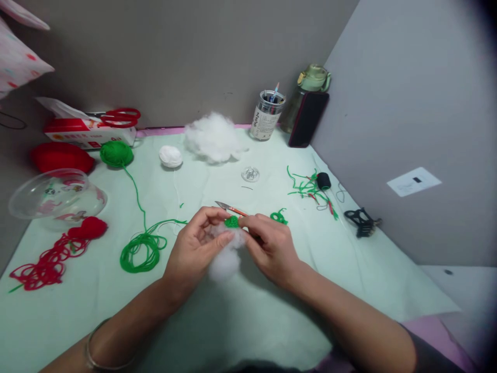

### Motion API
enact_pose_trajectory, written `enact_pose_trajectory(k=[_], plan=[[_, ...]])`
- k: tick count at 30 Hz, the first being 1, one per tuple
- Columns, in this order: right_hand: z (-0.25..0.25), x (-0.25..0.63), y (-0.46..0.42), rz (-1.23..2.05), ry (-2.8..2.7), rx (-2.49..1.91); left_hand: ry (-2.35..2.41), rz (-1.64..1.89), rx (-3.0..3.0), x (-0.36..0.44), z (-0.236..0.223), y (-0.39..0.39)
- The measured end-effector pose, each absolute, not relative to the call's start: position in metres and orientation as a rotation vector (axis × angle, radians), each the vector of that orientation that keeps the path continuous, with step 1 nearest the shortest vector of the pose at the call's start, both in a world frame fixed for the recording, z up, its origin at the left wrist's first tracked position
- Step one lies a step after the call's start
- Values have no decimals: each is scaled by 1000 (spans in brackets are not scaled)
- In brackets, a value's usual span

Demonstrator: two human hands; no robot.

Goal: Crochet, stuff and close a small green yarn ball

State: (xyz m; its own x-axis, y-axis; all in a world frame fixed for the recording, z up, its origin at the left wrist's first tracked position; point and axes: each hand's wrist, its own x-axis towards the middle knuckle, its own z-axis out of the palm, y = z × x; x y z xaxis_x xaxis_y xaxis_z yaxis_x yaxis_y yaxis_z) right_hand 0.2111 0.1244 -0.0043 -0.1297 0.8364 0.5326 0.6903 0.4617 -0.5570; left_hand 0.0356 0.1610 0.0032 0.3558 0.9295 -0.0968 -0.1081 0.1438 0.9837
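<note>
My left hand pinches a tuft of white stuffing between thumb and fingers. My right hand is closed on a small green crocheted piece, held right against the stuffing. A thin tool with an orange handle and a metal tip sticks out to the left from the right hand's fingers. Both hands hover over the pale green table cover, near its middle. A green yarn strand runs from the loose green coil toward the hands.
Green yarn ball, white yarn ball and a stuffing heap lie at the back. Tissue box with red scissors, clear bowl, red yarn on the left. Pen jar, bottle, yarn scraps, black clip on the right.
</note>
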Motion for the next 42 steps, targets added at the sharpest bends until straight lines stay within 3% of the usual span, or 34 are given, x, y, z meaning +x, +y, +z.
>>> enact_pose_trajectory(k=[9, 17, 26, 33, 42], plan=[[0, 208, 123, 425, -1978, -1225, 1053, 1003, 1577, 32, 1, 169], [8, 207, 126, 1079, -1543, -1386, 981, 876, 1324, 34, 4, 164], [15, 213, 134, 1260, -1224, -1395, 892, 663, 1075, 29, 6, 171], [7, 212, 129, 1192, -1421, -1398, 882, 632, 1061, 30, 2, 171], [12, 203, 119, 1143, -1653, -1330, 1013, 964, 1311, 37, -3, 167]])
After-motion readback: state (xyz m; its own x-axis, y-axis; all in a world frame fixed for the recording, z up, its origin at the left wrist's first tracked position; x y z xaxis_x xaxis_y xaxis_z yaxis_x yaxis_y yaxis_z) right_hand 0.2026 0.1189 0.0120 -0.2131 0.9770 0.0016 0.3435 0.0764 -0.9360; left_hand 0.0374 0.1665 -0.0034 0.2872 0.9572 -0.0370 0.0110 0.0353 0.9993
